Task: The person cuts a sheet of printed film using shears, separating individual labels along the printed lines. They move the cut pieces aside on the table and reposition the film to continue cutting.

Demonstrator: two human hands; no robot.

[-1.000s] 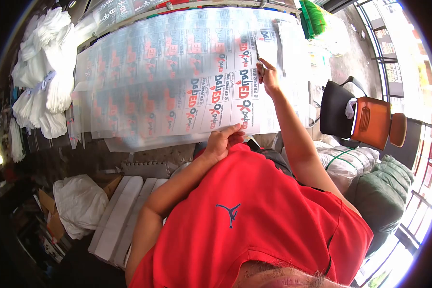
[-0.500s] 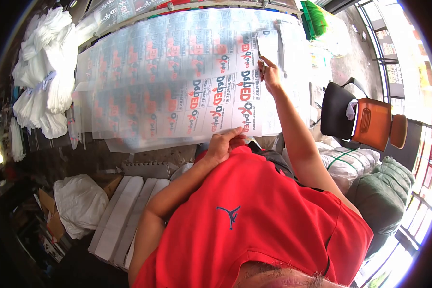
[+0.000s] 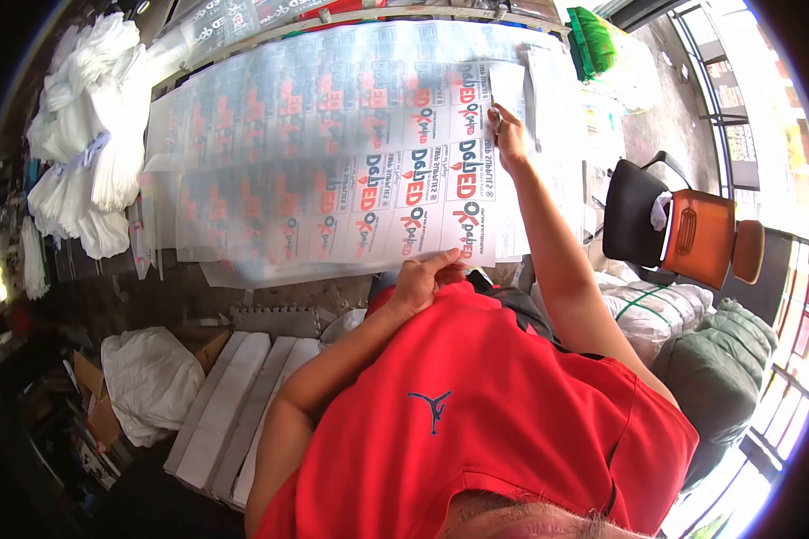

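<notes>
The sheet (image 3: 333, 153) is the biggest thing here. It is a wide, glossy film printed with rows of red-and-blue labels, spread flat over the bench (image 3: 306, 289) and covering nearly all of it. More such film seems to lie beneath it. White bundles (image 3: 85, 135) are heaped at its left end. A chair (image 3: 683, 229) stands well apart on the right, beyond the person's right arm.

The right hand (image 3: 510, 142) reaches out to the far stretch of the sheet's right edge. Its grip is closed on that edge in a pinch, with the index finger laid along it. The left hand (image 3: 422, 280) is at the near right corner, just in front of the red shirt. Its grip is also closed, thumb on top and fingers tucked under the edge (how many layers they have cannot be seen).

The step looks like taking the top sheet by its right edge. To do it well, each pinch should hold one layer only, so thumb off any film that clings beneath. The edge should be taut between the two hands, without sag. Both hands should move together at the same pace, since a lead on one side would skew or crease the film. A low, slow lift would let air in under it.
</notes>
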